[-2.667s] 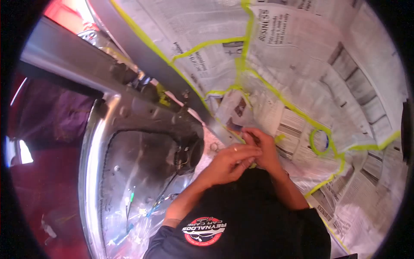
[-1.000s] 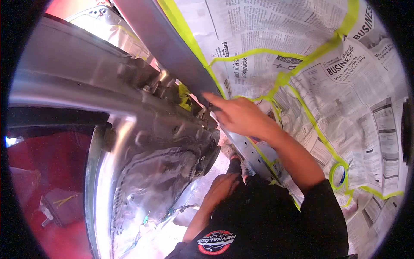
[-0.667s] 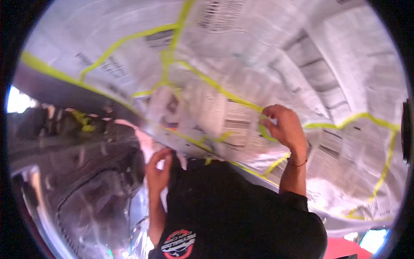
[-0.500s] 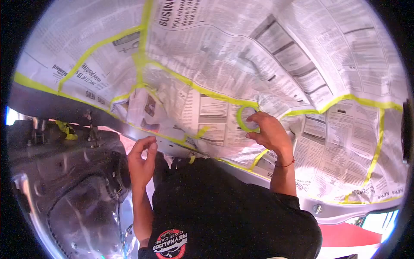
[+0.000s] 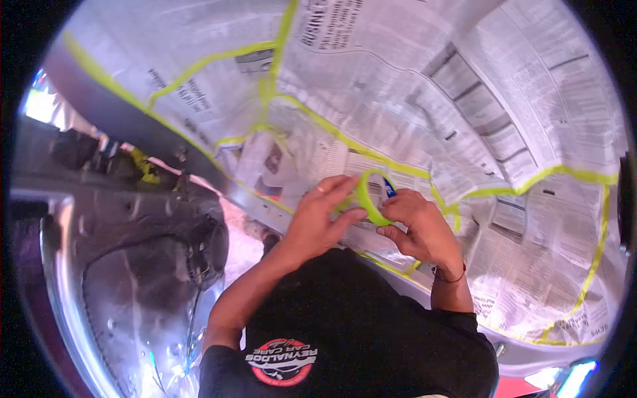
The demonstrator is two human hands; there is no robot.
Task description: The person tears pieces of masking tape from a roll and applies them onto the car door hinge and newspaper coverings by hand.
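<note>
A roll of yellow-green masking tape (image 5: 364, 198) is held up in front of the newspaper covering, with a bit of blue showing inside its ring. My right hand (image 5: 423, 227) grips the roll's right side between thumb and fingers. On the other side, my left hand (image 5: 317, 220) has its thumb and fingertips closed at the roll's edge. A little yellow-green shows between them; whether it is a loose tape end or tape on the paper behind, I cannot tell. Newspaper sheets (image 5: 378, 73) cover the curved panel, with strips of the same tape along their edges.
The bare edge of the panel (image 5: 113, 109) runs along the left. Below it lies a dark metal car body part (image 5: 142, 285) with cables and a hinge. A black shirt (image 5: 358, 325) fills the lower middle. Yellow tape (image 5: 142, 166) hangs near the hinge.
My left hand has moved right and up to the tape roll. The roll has turned in my right hand, showing blue inside. The view has shifted, moving the newspaper right in the picture.
</note>
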